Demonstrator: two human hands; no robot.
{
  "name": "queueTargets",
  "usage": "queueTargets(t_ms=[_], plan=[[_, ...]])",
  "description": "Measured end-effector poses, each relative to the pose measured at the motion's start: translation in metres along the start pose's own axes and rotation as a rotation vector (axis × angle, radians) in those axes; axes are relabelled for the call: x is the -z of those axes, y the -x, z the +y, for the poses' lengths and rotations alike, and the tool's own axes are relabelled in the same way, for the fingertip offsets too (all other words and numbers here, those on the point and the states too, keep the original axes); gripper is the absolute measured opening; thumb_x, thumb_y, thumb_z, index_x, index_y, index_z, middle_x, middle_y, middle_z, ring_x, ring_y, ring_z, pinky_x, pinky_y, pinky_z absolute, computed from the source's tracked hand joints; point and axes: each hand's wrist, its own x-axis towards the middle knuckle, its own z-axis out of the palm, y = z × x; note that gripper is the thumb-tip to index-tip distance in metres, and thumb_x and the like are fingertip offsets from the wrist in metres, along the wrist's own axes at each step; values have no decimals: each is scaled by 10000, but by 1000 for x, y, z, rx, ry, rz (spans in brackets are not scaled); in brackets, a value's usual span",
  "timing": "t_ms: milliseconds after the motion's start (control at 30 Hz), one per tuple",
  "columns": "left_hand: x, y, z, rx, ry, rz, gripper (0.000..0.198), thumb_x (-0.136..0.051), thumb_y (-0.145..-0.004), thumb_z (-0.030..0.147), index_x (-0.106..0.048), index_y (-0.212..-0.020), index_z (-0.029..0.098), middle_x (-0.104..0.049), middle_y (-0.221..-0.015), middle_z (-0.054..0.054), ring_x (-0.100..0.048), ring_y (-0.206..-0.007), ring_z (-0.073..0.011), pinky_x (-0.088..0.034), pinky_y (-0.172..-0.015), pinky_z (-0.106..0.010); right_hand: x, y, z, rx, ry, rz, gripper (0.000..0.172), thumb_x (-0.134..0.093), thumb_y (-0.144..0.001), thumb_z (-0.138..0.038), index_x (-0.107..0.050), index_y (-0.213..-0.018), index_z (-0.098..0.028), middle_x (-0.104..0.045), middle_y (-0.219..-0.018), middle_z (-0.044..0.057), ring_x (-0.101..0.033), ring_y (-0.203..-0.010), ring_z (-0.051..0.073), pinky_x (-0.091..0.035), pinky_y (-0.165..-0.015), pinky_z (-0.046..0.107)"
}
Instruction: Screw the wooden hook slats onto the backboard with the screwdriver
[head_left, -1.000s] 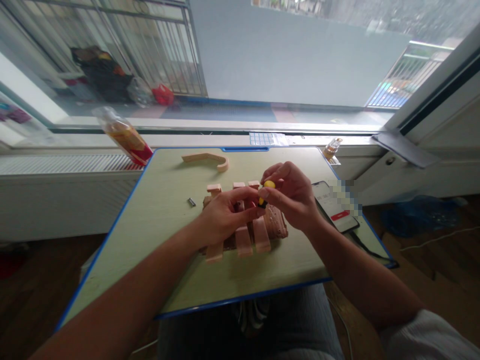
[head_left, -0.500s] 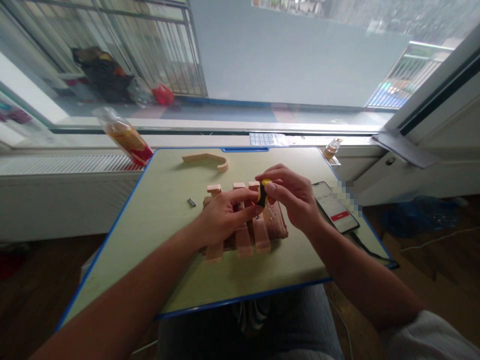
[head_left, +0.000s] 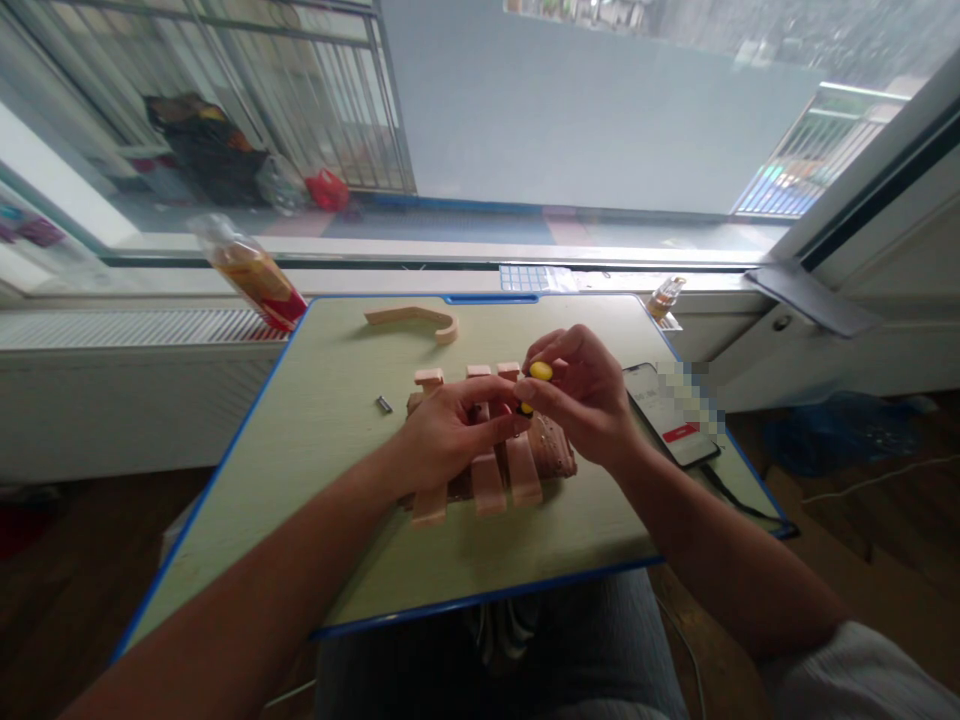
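A short screwdriver [head_left: 541, 371] with a yellow and black handle stands over a brown wooden piece [head_left: 553, 446]; its tip is hidden. My right hand [head_left: 589, 395] is closed on the handle, thumb and fingers pinching it. The thumb and forefinger of my left hand [head_left: 450, 425] close round the handle's lower end, while the palm lies over the wooden piece. Across that piece sit several pale wooden strips, among them a left strip [head_left: 430, 500], a middle strip [head_left: 488, 487] and a right strip [head_left: 524, 472]. My left hand covers part of them.
A curved wooden hook [head_left: 412, 316] lies at the back of the table [head_left: 300, 480]. Left of my hands is a small metal piece [head_left: 384, 404]. A phone [head_left: 670, 415] with a dark strap lies at the right. Bottles stand beyond the table: a large one [head_left: 259, 283] and a small one [head_left: 666, 297].
My right hand has turned, its fingers shifting round the screwdriver handle, whose yellow end now shows between them. My left hand and the wooden piece stay almost where they were.
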Motion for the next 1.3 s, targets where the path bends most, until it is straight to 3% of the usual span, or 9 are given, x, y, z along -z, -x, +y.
queueTargets(t_ms=[133,267,400,567,700,833,1033,1200,1300], plan=[[-1,0,3,-16,9,3,376,-831,-927,431,-827,-1245,232,-809,-1250,-91,-743,-1122,-279,-588,-996,-393,4,0,-4,-34,20,-54,207,-855,-909,-366,-758,-1056,-256,-668,-974,10,-611,-753,130,-484,-605,299],[1,-1,6,-20,-74,11,327,-801,-942,474,-843,-1141,218,-812,-1175,-79,-737,-1034,-256,-582,-930,-361,7,-2,-8,-8,51,-50,183,-785,-957,-386,-848,-1045,-238,-696,-1043,44,-653,-786,135,-515,-615,284],[2,0,8,-43,-104,6,295,-777,-962,457,-839,-1102,205,-806,-1064,-65,-724,-1015,-247,-564,-921,-344,8,-2,-7,-3,84,-42,180,-798,-954,-401,-849,-1035,-248,-702,-1050,49,-642,-794,138,-534,-640,292],[1,0,7,-48,-68,-18,350,-770,-969,447,-822,-1218,207,-806,-1196,-86,-730,-1096,-271,-564,-949,-360,4,-1,-3,1,68,-29,212,-855,-911,-421,-764,-963,-237,-669,-1012,29,-632,-818,144,-541,-681,309],[1,0,6,-33,-94,-16,369,-787,-956,456,-818,-1225,205,-809,-1089,-70,-723,-956,-232,-570,-871,-338,0,-1,-2,10,18,-5,337,-915,-849,-425,-639,-895,-237,-632,-983,10,-618,-815,139,-524,-635,281],[1,1,3,-26,-117,23,393,-810,-930,479,-816,-1210,203,-794,-1015,-66,-715,-895,-222,-579,-809,-326,0,0,1,22,-3,-35,358,-924,-845,-380,-599,-909,-243,-623,-984,1,-604,-797,129,-514,-624,273],[1,1,1,-30,-69,38,381,-830,-908,481,-821,-1189,224,-809,-1088,-82,-739,-924,-244,-609,-826,-361,1,1,3,-1,-26,-20,343,-945,-818,-333,-625,-910,-251,-641,-978,-6,-596,-777,127,-514,-628,287],[0,1,6,-30,-61,23,343,-822,-930,450,-821,-1181,216,-816,-1172,-79,-745,-1050,-265,-586,-948,-381,4,0,-3,-62,-9,-81,260,-864,-894,-372,-788,-1111,-253,-706,-1014,23,-662,-829,157,-555,-686,306],[0,0,8,-46,-65,14,301,-808,-948,438,-819,-1146,212,-814,-1164,-64,-743,-1032,-243,-571,-953,-362,6,-1,-6,-12,6,-85,224,-809,-925,-364,-856,-1109,-244,-708,-1062,42,-678,-838,155,-565,-696,301]])
